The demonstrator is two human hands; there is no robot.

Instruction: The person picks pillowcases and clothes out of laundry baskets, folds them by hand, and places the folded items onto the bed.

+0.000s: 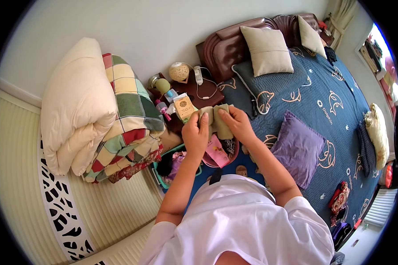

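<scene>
A blue-covered bed (353, 119) stretches off to the right of the right hand (238, 126), with a purple cushion (298, 150) on it. Below both hands sits a pink basin (237, 150). Between them hangs a tan cloth (222, 127), pinched by the right hand and left hand (197, 131), thumbs uppermost.

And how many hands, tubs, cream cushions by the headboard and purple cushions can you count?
Hands: 2 (left hand, right hand)
Tubs: 2 (green tub, pink tub)
Cream cushions by the headboard: 2 (nearer one, farther one)
Purple cushion: 1
Total: 7
</scene>
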